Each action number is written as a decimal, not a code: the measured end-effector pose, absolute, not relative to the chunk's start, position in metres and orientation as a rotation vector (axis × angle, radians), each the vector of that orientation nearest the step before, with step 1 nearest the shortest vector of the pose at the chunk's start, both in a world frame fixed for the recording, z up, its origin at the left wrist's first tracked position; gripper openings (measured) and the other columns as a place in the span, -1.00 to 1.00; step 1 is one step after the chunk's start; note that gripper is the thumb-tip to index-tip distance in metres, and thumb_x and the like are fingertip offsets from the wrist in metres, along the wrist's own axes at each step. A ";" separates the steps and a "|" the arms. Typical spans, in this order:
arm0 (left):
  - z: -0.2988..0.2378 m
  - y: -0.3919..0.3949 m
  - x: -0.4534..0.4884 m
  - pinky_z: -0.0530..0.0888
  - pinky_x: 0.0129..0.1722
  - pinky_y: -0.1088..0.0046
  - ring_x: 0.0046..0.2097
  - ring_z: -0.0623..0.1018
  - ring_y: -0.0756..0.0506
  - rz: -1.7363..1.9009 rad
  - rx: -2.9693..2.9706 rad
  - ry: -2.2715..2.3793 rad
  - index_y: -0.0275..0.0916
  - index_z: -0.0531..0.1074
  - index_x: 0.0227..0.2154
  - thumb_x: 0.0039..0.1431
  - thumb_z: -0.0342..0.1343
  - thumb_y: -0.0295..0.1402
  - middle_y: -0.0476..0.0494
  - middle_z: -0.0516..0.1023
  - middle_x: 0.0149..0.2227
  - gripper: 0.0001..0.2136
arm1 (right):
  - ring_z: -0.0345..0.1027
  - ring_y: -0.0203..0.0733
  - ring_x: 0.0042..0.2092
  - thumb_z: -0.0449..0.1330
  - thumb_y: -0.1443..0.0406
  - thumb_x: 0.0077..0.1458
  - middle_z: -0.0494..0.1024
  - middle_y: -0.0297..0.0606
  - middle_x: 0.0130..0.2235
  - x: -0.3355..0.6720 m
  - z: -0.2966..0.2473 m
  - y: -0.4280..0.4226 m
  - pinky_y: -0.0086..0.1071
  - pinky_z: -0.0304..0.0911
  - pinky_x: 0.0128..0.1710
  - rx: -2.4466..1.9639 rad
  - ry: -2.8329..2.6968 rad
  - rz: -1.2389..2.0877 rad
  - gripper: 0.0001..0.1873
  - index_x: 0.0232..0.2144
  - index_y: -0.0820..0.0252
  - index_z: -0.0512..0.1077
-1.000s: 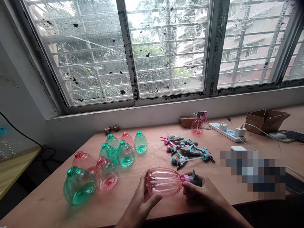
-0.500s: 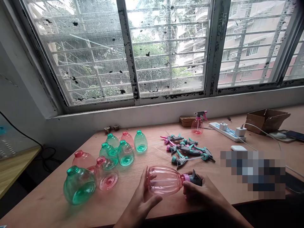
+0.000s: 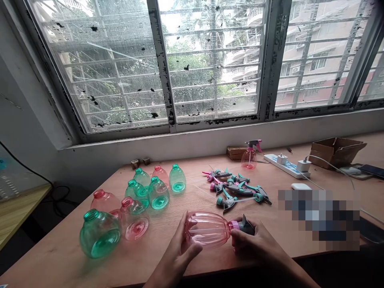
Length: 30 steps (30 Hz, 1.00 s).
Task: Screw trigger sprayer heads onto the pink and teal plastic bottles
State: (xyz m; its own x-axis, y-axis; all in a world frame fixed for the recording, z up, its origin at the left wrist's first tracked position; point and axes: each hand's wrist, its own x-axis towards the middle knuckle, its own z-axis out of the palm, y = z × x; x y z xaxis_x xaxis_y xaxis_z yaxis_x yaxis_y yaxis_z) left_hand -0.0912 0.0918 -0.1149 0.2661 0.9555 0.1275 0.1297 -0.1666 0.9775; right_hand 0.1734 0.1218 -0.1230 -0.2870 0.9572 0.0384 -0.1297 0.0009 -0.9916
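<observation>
A clear pink spray bottle (image 3: 208, 229) lies sideways between my hands, just above the front of the table. At its base end, my left hand (image 3: 179, 251) holds it, fingers behind and thumb along the near side. My right hand (image 3: 257, 242) is wrapped around the grey and pink spray head (image 3: 246, 225) at the neck; part of that head is hidden by the fingers. A thin tube shows inside the bottle. Beyond it lies a pile of loose spray heads (image 3: 237, 190) in grey, teal and pink.
Several open green bottles (image 3: 100, 236) and pink bottles (image 3: 136, 224) stand at the left. Farther back are an assembled pink sprayer (image 3: 249, 159), a power strip (image 3: 286, 166) with chargers, a cardboard box (image 3: 336, 154) and a white case (image 3: 301, 187). One patch at right is pixelated.
The bottle and my left hand have shifted very slightly left, and the bottle looks turned a little about its length. My right hand keeps its grip on the spray head.
</observation>
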 end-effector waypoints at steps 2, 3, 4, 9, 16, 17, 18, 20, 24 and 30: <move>-0.119 0.094 -0.092 0.05 0.36 0.05 0.39 0.11 -0.37 1.069 1.559 1.048 -0.19 -0.10 0.39 0.15 0.19 0.03 -0.35 0.09 0.40 -0.12 | 0.51 -0.14 -0.48 0.42 -0.06 -0.10 0.62 -0.26 -0.51 0.173 -0.124 0.122 -0.33 0.45 -0.43 -0.955 -1.316 1.468 -0.50 -0.35 0.23 0.46; -0.119 0.095 -0.092 0.04 0.37 0.06 0.40 0.09 -0.37 1.075 1.575 1.056 -0.16 -0.08 0.39 0.13 0.21 0.01 -0.32 0.08 0.40 -0.12 | 0.51 -0.14 -0.48 0.42 -0.06 -0.11 0.62 -0.26 -0.50 0.173 -0.124 0.122 -0.32 0.45 -0.43 -0.957 -1.305 1.468 -0.50 -0.35 0.23 0.46; -0.119 0.095 -0.092 0.03 0.37 0.05 0.39 0.12 -0.36 1.073 1.587 1.063 -0.12 -0.09 0.39 0.12 0.24 -0.02 -0.31 0.10 0.39 -0.11 | 0.51 -0.14 -0.47 0.42 -0.06 -0.11 0.62 -0.26 -0.50 0.173 -0.123 0.122 -0.32 0.46 -0.43 -0.956 -1.293 1.466 -0.49 -0.36 0.23 0.47; -0.108 0.090 -0.088 0.04 0.36 0.03 0.32 0.27 -0.32 1.058 1.620 1.050 -0.05 -0.15 0.39 0.11 0.31 -0.14 -0.31 0.26 0.32 -0.08 | 0.51 -0.14 -0.48 0.42 -0.07 -0.12 0.61 -0.27 -0.48 0.173 -0.120 0.121 -0.34 0.46 -0.45 -0.951 -1.274 1.463 -0.50 -0.38 0.23 0.48; -0.108 0.089 -0.088 0.04 0.38 0.10 0.40 0.10 -0.33 1.082 1.574 1.002 -0.15 -0.02 0.37 0.17 0.20 -0.02 -0.28 0.03 0.42 -0.19 | 0.49 -0.17 -0.49 0.38 -0.05 -0.04 0.61 -0.27 -0.55 0.175 -0.117 0.121 -0.38 0.40 -0.44 -0.966 -1.375 1.417 -0.55 -0.43 0.24 0.51; -0.109 0.090 -0.089 0.05 0.38 0.10 0.40 0.10 -0.34 1.080 1.572 1.002 -0.14 -0.01 0.37 0.17 0.20 -0.02 -0.27 0.02 0.43 -0.20 | 0.48 -0.16 -0.50 0.37 -0.05 -0.03 0.61 -0.26 -0.56 0.176 -0.117 0.121 -0.38 0.39 -0.45 -0.961 -1.370 1.415 -0.55 -0.43 0.24 0.51; -0.110 0.091 -0.089 0.07 0.37 0.09 0.39 0.12 -0.34 1.072 1.573 1.003 -0.12 -0.02 0.37 0.16 0.21 -0.03 -0.27 0.03 0.42 -0.19 | 0.48 -0.16 -0.50 0.37 -0.05 -0.03 0.61 -0.26 -0.56 0.176 -0.117 0.121 -0.38 0.38 -0.46 -0.958 -1.358 1.413 -0.55 -0.43 0.24 0.50; -0.110 0.092 -0.089 0.08 0.36 0.06 0.37 0.18 -0.34 1.049 1.586 1.001 -0.06 -0.12 0.39 0.14 0.25 -0.07 -0.28 0.13 0.39 -0.13 | 0.47 -0.17 -0.50 0.37 -0.05 -0.03 0.61 -0.27 -0.54 0.176 -0.116 0.120 -0.38 0.37 -0.46 -0.950 -1.326 1.416 -0.56 -0.42 0.23 0.50; -0.110 0.091 -0.088 0.02 0.37 0.03 0.35 0.23 -0.31 1.056 1.646 0.970 0.01 -0.20 0.39 0.16 0.26 -0.13 -0.26 0.15 0.38 -0.11 | 0.48 -0.17 -0.47 0.39 -0.03 -0.03 0.60 -0.28 -0.51 0.176 -0.114 0.119 -0.38 0.37 -0.41 -0.934 -1.310 1.446 -0.58 -0.43 0.22 0.49; -0.112 0.089 -0.087 0.13 0.34 0.02 0.36 0.18 -0.35 1.116 1.546 0.955 -0.07 -0.24 0.40 0.12 0.27 -0.07 -0.30 -0.01 0.43 -0.05 | 0.47 -0.19 -0.46 0.37 0.01 0.02 0.61 -0.27 -0.53 0.177 -0.117 0.121 -0.40 0.34 -0.38 -0.942 -1.375 1.461 -0.61 -0.41 0.26 0.51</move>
